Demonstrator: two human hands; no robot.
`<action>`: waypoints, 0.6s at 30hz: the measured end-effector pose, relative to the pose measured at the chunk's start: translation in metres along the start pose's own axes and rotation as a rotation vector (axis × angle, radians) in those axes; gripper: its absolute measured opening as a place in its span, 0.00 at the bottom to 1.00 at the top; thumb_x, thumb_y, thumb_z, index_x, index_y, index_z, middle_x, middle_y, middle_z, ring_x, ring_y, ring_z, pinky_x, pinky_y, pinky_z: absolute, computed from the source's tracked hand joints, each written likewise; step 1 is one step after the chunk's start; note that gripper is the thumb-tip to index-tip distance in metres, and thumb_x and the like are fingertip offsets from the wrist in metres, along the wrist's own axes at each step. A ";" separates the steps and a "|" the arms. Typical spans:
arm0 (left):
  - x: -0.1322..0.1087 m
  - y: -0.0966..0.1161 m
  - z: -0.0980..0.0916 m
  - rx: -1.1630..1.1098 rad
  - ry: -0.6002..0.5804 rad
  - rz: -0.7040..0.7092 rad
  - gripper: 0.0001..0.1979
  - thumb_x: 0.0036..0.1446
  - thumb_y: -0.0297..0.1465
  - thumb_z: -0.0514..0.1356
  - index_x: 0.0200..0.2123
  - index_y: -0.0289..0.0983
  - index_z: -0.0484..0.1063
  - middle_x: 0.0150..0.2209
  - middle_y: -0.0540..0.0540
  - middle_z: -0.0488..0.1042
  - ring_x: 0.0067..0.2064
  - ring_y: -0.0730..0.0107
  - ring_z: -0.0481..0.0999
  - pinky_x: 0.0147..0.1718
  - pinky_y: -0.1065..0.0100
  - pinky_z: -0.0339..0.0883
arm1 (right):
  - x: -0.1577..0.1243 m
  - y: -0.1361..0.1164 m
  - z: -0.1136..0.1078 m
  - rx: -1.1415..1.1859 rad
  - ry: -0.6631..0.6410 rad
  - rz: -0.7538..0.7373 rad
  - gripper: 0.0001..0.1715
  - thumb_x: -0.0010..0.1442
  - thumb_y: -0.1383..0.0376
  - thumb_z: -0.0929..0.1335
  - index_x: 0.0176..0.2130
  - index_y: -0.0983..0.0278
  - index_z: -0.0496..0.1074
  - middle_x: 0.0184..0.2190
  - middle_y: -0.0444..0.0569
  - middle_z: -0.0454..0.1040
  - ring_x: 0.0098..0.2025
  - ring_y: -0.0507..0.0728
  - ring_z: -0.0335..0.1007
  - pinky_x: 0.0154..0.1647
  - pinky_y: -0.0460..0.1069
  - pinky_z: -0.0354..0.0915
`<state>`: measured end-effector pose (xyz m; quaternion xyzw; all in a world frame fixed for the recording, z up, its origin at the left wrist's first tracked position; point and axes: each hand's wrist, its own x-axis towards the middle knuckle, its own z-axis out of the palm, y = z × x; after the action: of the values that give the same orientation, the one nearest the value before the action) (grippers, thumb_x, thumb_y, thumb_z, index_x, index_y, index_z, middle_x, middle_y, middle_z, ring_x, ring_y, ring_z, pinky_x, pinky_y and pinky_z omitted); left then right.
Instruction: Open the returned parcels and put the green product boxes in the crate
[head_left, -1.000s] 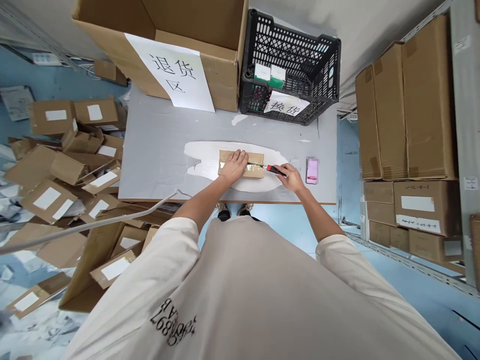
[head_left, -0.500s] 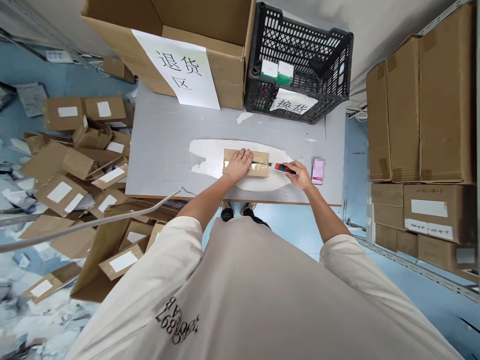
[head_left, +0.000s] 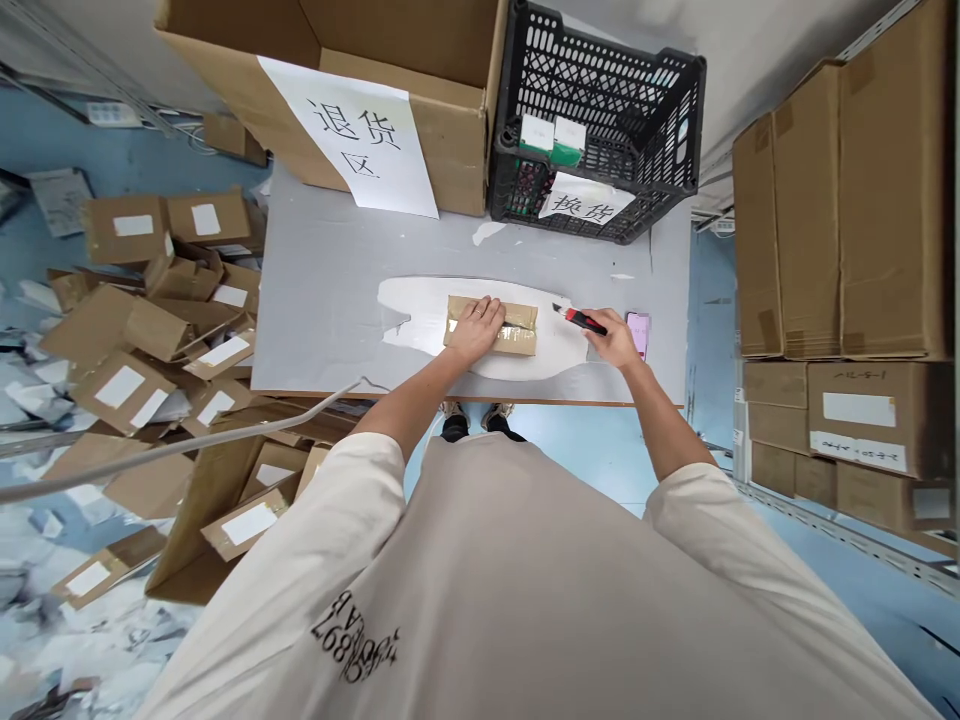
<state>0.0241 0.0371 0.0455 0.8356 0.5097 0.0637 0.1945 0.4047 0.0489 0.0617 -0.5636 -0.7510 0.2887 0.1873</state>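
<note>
Gripping a red box cutter point(head_left: 581, 319), the right hand point(head_left: 619, 340) holds its blade clear of the small taped cardboard parcel point(head_left: 517, 328). That parcel lies on the grey table point(head_left: 322, 300), pressed flat under the left hand point(head_left: 474, 328), with a pink phone point(head_left: 638, 330) just beside the right hand.

Matt cardboard box point(head_left: 491, 325), glossy tape point(head_left: 517, 324)

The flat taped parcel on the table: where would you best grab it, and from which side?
Probably by its two long edges, coming down from above at the right end. The parcel lies flat and is narrow front to back, so a hand spans it. The left hand presses on its left half; the right hand holds a red cutter.
</note>
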 end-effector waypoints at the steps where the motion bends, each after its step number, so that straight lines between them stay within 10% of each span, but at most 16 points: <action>1: 0.000 0.000 -0.001 0.002 -0.001 -0.004 0.33 0.74 0.22 0.46 0.78 0.30 0.68 0.78 0.24 0.69 0.82 0.41 0.65 0.78 0.36 0.58 | -0.001 -0.004 0.000 0.009 -0.021 -0.017 0.30 0.75 0.50 0.71 0.69 0.57 0.82 0.58 0.59 0.82 0.60 0.73 0.79 0.67 0.70 0.75; 7: 0.005 0.001 -0.005 0.006 -0.014 -0.007 0.32 0.75 0.22 0.45 0.77 0.28 0.69 0.78 0.22 0.69 0.82 0.40 0.66 0.77 0.36 0.59 | -0.014 -0.031 0.018 0.074 -0.189 -0.100 0.28 0.73 0.54 0.72 0.68 0.55 0.83 0.57 0.57 0.83 0.59 0.70 0.81 0.67 0.67 0.76; 18: -0.003 -0.003 0.005 0.006 0.008 0.035 0.31 0.77 0.25 0.45 0.77 0.29 0.67 0.79 0.22 0.68 0.82 0.39 0.64 0.77 0.35 0.59 | -0.023 -0.011 0.043 -0.186 -0.086 -0.029 0.31 0.80 0.49 0.66 0.72 0.56 0.80 0.60 0.61 0.80 0.61 0.74 0.76 0.65 0.69 0.73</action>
<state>0.0216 0.0339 0.0404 0.8448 0.4961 0.0689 0.1885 0.3772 0.0150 0.0365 -0.5548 -0.7899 0.2389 0.1060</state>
